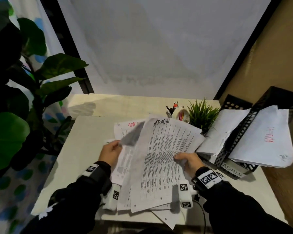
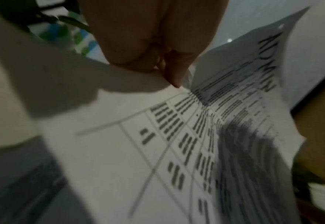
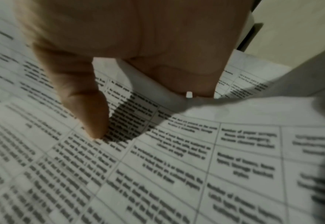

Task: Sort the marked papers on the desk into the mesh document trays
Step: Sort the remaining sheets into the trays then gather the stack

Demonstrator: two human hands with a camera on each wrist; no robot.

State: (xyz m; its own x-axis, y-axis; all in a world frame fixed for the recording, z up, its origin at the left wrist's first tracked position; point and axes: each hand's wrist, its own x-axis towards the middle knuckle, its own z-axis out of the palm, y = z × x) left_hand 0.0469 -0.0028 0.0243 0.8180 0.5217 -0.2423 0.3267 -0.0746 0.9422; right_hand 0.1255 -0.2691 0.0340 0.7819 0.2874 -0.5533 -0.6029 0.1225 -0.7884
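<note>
Now our right thumb (image 3: 92, 109) presses on the printed sheet marked ADMIN (image 1: 166, 159), our right hand (image 1: 188, 162) pinching its right edge. Our left hand (image 1: 110, 152) pinches the left edge of the papers (image 1: 123, 159) beneath. We hold both above the counter (image 1: 81, 149), left of the black mesh trays (image 1: 240, 132), which hold papers.

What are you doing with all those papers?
A person is sorting papers at a desk. The left hand pinches the edge of one sheet, while the right hand grips a page marked ADMIN in black. Another sheet marked ADMIN in red lies behind them. On the right, the black mesh trays already hold papers, and one tray has an ADMIN label.
</note>
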